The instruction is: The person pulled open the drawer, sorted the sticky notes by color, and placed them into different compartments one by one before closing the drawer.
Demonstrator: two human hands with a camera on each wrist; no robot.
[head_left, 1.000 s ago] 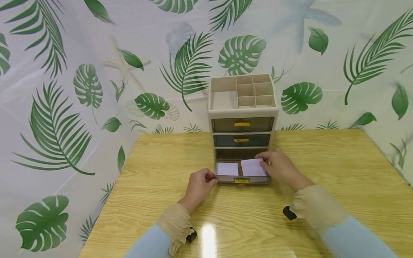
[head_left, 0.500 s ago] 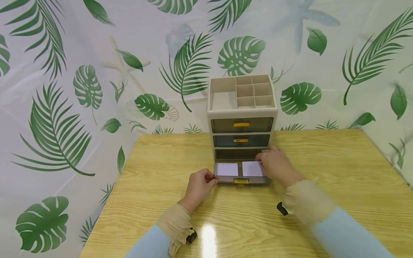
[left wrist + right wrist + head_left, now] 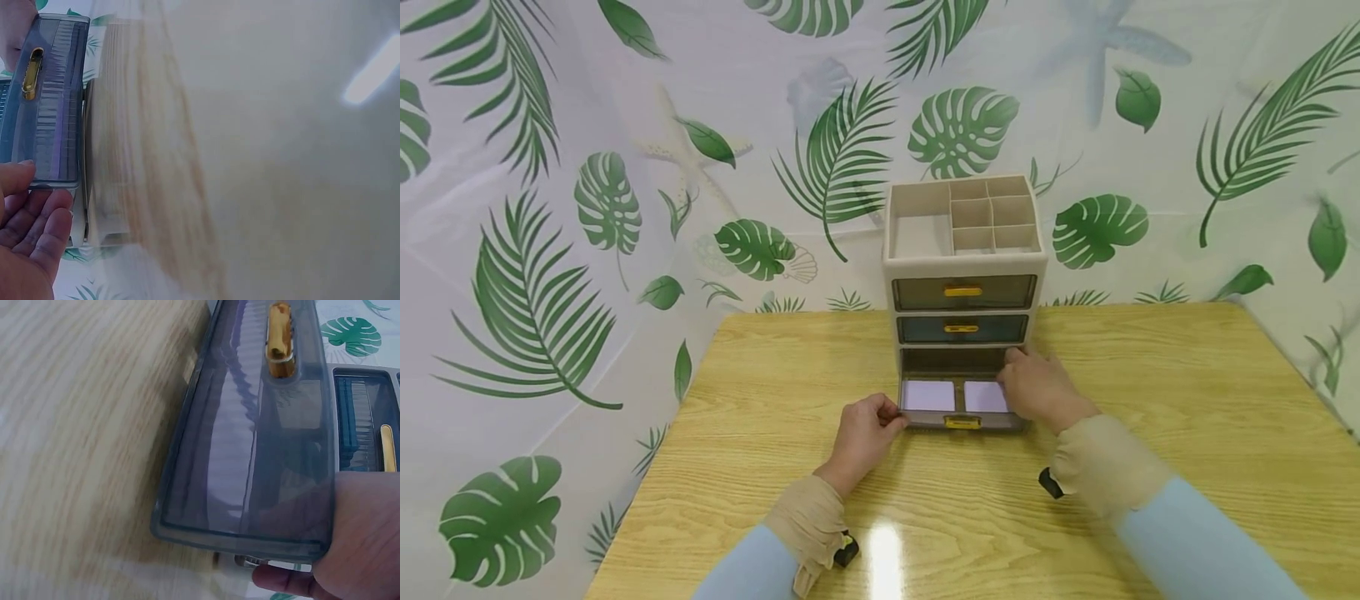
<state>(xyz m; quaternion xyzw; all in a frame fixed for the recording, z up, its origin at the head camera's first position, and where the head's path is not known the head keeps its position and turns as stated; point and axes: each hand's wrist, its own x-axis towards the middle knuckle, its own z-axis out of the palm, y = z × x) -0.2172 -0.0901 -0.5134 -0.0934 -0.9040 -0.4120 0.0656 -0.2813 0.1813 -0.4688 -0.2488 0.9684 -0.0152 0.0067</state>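
Note:
A cream desktop organizer [image 3: 967,265] has its bottom drawer [image 3: 917,420] pulled out. In the drawer lie two lilac pieces of paper side by side, a left paper [image 3: 928,395] and a right paper [image 3: 985,397]. My left hand [image 3: 859,437] pinches the drawer's left front corner, thumb on the front face in the left wrist view. At the drawer's right side, my right hand [image 3: 1042,388] reaches over the side wall and covers the right paper's edge. One finger [image 3: 281,579] shows outside the wall in the right wrist view; the other fingertips are hidden.
Two upper drawers, the top drawer [image 3: 925,292] and the middle drawer [image 3: 925,329], are closed. Open compartments [image 3: 992,212] top the organizer. It stands on a wood-grain table [image 3: 775,367], near a leaf-patterned backdrop [image 3: 700,192].
The right paper, tilted up in my right fingers a second ago, now lies down in the drawer. My right hand has moved slightly left and inward. My left hand stays put.

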